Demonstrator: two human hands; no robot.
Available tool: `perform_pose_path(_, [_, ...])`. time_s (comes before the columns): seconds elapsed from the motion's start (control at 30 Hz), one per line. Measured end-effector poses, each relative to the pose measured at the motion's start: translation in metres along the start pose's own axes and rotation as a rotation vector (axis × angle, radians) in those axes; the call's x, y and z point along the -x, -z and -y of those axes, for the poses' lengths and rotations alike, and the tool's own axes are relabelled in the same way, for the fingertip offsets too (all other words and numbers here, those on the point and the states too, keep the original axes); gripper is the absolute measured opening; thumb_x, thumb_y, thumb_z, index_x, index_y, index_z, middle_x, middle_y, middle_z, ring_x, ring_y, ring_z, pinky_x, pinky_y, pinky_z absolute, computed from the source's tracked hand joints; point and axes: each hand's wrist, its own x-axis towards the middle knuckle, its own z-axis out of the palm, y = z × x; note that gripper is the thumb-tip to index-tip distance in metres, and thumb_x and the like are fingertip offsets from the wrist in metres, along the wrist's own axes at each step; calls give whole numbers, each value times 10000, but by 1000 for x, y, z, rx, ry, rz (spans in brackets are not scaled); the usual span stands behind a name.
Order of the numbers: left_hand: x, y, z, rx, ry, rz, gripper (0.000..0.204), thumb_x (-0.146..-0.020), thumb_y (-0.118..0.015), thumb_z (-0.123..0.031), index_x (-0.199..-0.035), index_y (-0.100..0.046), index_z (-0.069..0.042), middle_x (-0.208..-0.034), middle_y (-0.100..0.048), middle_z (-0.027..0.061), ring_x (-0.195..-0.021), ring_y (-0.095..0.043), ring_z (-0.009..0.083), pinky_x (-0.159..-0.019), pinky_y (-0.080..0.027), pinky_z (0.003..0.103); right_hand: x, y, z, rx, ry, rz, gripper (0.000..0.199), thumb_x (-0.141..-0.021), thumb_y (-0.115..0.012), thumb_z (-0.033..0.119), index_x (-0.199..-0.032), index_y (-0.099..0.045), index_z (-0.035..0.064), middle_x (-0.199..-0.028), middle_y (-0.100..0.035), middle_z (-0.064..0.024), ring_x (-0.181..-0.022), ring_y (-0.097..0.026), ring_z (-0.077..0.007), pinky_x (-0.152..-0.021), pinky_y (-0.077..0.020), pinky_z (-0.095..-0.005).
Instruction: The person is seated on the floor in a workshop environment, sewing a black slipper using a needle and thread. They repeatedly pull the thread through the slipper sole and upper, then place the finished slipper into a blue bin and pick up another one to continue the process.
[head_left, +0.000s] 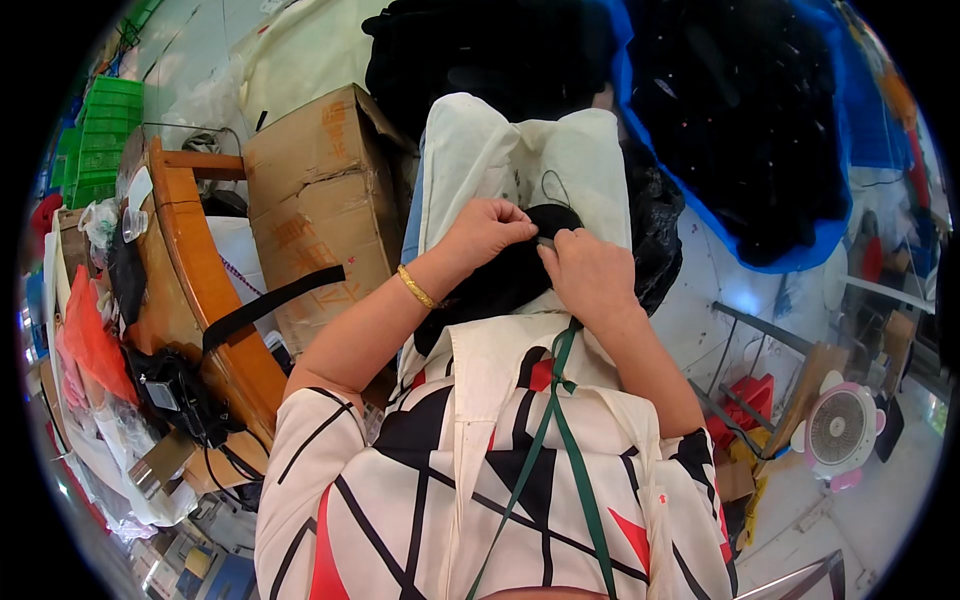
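A black piece of cloth [500, 275] lies on a white fabric-covered lap surface [470, 150] in front of me. My left hand [485, 230] pinches the top of the black cloth, fingers closed on it; a gold bangle circles that wrist. My right hand [585, 270] grips the same cloth just to the right, and a small grey tool shows between thumb and finger. The two hands almost touch. A thin dark thread [555, 185] loops up from the cloth over the white fabric.
A cardboard box [320, 200] stands to the left, beside a wooden chair arm [200, 280] with a black strap. A blue sheet holds piled black garments [740, 130] at upper right. A small pink fan [840, 430] sits lower right. Green crates [105, 130] stand far left.
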Motion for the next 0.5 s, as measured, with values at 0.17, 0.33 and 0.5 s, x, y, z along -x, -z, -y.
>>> perform_pose_path(0.17, [-1,-1,2,10,-1,3,134,-869,-753,-159,-913,-722,-36,-797,-659,-33,-715,-555,48,-639,-441,216,-1,0,0,-2,14,-10,279,-933,-618,332,-846,-640,68,-829,-670,-111,-721,-686,-321,-623,-534,-431])
perform_pose_path(0.33, [0,0,-5,-23,-29,36,135,-878,-745,-151,-931,-712,-31,-835,-663,-25,-750,-556,46,-673,-446,210,18,14,-3,-12,39,-37,265,-910,-641,342,-872,-661,81,-812,-668,-97,-722,-683,-305,-611,-533,-424])
perform_pose_path(0.5, [6,5,-13,-46,-223,31,128,-895,-729,-123,-983,-696,-37,-888,-667,-25,-771,-560,49,-710,-466,219,56,30,-36,-80,109,26,254,-872,-675,316,-970,-661,82,-839,-648,-84,-752,-673,-292,-596,-524,-404])
